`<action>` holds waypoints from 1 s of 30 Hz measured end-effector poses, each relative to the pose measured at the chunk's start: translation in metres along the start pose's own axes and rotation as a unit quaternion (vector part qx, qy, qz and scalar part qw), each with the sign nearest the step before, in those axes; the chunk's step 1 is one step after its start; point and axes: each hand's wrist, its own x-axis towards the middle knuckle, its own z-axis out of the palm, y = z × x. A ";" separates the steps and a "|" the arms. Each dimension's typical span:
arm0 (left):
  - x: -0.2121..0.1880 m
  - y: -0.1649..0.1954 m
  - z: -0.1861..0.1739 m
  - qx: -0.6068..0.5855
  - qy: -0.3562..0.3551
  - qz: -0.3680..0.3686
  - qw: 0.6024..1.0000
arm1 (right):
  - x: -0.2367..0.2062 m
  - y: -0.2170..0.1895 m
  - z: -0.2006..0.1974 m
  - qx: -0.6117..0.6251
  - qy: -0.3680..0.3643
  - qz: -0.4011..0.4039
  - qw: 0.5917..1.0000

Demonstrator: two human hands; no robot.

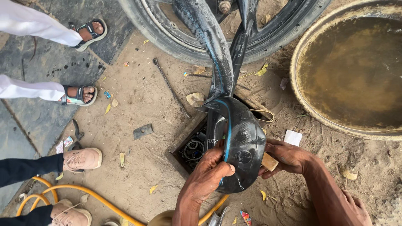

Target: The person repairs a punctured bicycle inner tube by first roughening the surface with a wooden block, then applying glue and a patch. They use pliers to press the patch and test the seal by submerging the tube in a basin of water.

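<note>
Left hand [209, 172] clamps the black inner tube [240, 144] from the near-left side, fingers curled tight around its folded bulge; right hand [287, 157] pinches a small tan block [270, 162] against the tube's right face. Tube hangs over an open wooden toolbox [188, 146] on the dirt, trailing far up to the tyre [167, 35]. Water basin [351, 67] far right, yellow hose [83, 192] near left.

My right palm [289, 157] hidden behind inner tube [243, 142]. Wooden block [269, 161] mostly covered. Tyre [176, 37] and water basin [347, 71] cut by frame edge. Toolbox [192, 148] contents too dark to tell.
</note>
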 end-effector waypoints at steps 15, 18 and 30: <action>-0.015 0.024 0.000 0.103 0.060 0.094 0.988 | -0.117 -0.024 -0.082 -0.226 0.119 -0.109 0.961; -0.015 0.032 0.003 0.060 0.076 0.089 0.991 | -0.145 -0.033 -0.097 -0.015 0.113 -0.318 0.941; -0.016 0.045 0.014 0.099 0.084 0.058 0.990 | -0.101 -0.046 0.003 0.367 -0.210 -0.560 0.713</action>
